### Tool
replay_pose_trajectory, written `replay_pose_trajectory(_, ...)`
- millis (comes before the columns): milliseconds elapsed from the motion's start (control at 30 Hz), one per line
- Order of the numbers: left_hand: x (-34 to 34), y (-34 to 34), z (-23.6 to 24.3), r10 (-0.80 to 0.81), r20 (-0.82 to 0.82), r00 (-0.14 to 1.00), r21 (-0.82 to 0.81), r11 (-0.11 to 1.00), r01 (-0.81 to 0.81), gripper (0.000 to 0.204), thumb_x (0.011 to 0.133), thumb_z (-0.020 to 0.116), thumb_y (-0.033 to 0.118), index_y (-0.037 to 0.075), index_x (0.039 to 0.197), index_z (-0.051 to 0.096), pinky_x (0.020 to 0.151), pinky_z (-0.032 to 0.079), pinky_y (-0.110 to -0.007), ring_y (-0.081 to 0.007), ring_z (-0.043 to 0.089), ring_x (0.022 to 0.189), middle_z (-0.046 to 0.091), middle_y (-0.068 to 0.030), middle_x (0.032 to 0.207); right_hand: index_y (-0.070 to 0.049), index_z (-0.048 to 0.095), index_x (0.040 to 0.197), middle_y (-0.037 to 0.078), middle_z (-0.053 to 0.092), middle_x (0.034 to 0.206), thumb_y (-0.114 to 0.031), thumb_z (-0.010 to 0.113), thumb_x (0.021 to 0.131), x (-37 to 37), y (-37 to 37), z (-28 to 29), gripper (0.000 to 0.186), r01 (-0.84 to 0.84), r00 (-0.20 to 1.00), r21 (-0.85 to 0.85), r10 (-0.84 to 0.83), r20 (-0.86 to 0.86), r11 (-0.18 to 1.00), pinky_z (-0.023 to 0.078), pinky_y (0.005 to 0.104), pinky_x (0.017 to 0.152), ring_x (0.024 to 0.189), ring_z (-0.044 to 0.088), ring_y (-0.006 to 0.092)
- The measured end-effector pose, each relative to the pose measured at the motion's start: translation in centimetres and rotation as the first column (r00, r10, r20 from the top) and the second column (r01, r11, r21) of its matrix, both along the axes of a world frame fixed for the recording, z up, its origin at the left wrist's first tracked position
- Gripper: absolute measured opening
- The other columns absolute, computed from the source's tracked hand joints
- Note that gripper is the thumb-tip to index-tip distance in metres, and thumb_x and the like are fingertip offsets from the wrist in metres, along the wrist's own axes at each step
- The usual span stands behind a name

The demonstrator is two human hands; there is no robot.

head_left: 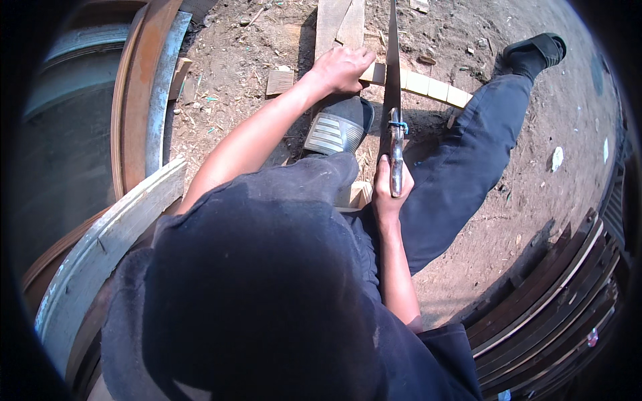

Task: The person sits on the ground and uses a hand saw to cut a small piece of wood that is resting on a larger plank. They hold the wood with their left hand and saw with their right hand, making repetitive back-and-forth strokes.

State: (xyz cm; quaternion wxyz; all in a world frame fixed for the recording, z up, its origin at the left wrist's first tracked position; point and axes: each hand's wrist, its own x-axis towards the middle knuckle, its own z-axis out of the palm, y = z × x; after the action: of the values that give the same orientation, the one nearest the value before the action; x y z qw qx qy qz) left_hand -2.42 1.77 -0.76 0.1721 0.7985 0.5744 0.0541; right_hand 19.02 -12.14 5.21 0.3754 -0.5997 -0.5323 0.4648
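My right hand (393,190) is closed round the dark, worn handle of a handsaw (393,73), which has a blue tie near the blade's base. The long blade points away from me and crosses over a light wooden strip (435,89) with marks across it at intervals. On the strip's left end my left hand (343,69) presses down, its fingers curled over the wood. A wider board (330,30) lies on the ground just beyond that hand. My left foot, in a striped slide sandal (336,134), stands close to the strip. Where the teeth touch the wood cannot be made out.
Wooden frames and boards (144,87) lean at the left, with a white-painted plank (114,247) nearer me. A stack of dark slats (548,307) lies at the lower right. Small wood offcuts (279,82) and chips are scattered on the dirt. My right leg (468,167) stretches out to the right.
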Motion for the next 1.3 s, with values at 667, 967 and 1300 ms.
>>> replay_pose_trajectory(667,1.8,-2.4,-1.8,0.04,-0.268,0.963,0.321,0.946,0.05,0.043,0.069,0.07,0.015,0.001,0.107,0.053,0.071,0.051,-0.037,-0.026,0.06,0.089,0.057,-0.0102,0.085,0.003,0.057,0.074,0.005,0.05,0.058,-0.005,0.059,0.088,-0.8,2.0,-0.5,0.016,0.013,1.0,-0.046,-0.014,-0.013,0.999,0.037,0.0302,0.05,0.052,0.044,0.0107)
replay_pose_trajectory(967,2.6,0.0,-1.4,0.051,-0.384,0.922,0.332,0.939,0.086,0.037,0.065,0.07,0.009,0.002,0.097,0.052,0.059,0.05,-0.031,-0.0222,0.059,0.078,0.056,-0.0094,0.082,0.002,0.052,0.07,0.001,0.044,0.057,-0.004,0.058,0.089,-1.7,4.1,-0.3,0.021,0.059,0.995,-0.075,-0.064,-0.075,0.995,0.032,0.0287,0.049,0.054,0.037,0.0078)
replay_pose_trajectory(1300,1.2,0.8,-2.4,0.004,-0.393,0.92,0.28,0.953,0.116,0.024,0.072,0.067,0.006,0.0,0.093,0.059,0.06,0.055,-0.04,-0.0282,0.064,0.079,0.061,-0.012,0.087,0.001,0.055,0.071,0.005,0.05,0.057,-0.004,0.059,0.088,-3.1,4.6,0.9,0.018,-0.053,0.998,0.017,0.053,0.027,0.998,0.038,0.0289,0.05,0.052,0.043,0.0095)
